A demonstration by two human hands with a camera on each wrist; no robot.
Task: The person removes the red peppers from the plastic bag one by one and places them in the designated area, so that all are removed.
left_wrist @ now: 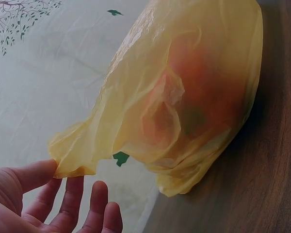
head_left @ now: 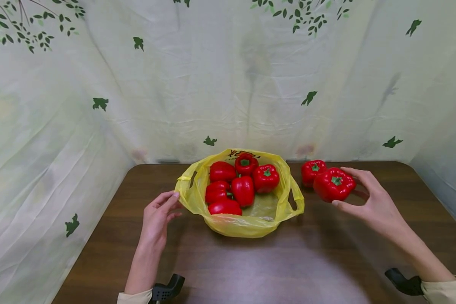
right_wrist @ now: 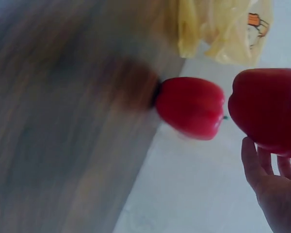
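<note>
A yellow plastic bag [head_left: 247, 228] stands with its mouth spread on the table, several red bell peppers [head_left: 243, 191] lying inside it. My left hand [head_left: 158, 219] pinches the bag's left edge between thumb and fingers; the left wrist view shows the pinched yellow corner [left_wrist: 75, 155]. To the right of the bag, my right hand [head_left: 380, 204] holds a red bell pepper [head_left: 333, 185] with its green stem toward the head camera. Just behind it another red bell pepper [head_left: 312, 172] stands on the table, partly hidden by the held one.
The brown wooden table [head_left: 235, 270] extends around the bag. A pale curtain [head_left: 213, 84] with printed leaves and birds hangs along the table's back and sides. Black wrist devices [head_left: 168, 288] sit at both sleeves.
</note>
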